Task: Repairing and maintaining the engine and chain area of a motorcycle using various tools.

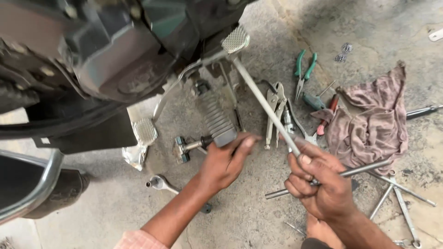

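Observation:
My right hand [318,180] grips the near end of a long grey metal rod [263,101] that slants up-left to the underside of a motorcycle [106,55], just below a knurled pedal pad [236,40]. My left hand [224,163] reaches forward, fingertips touching the end of a ribbed rubber footrest [216,119] that hangs from the motorcycle. A small clamp-like fitting [182,147] lies just left of that hand.
On the concrete floor lie locking pliers [275,110], green-handled pliers [304,69], a red-handled screwdriver [326,117], a brown rag [374,124], a ratchet [159,183], a steel bar [364,168] and several spanners [401,198]. A silver guard tube [37,189] curves at left.

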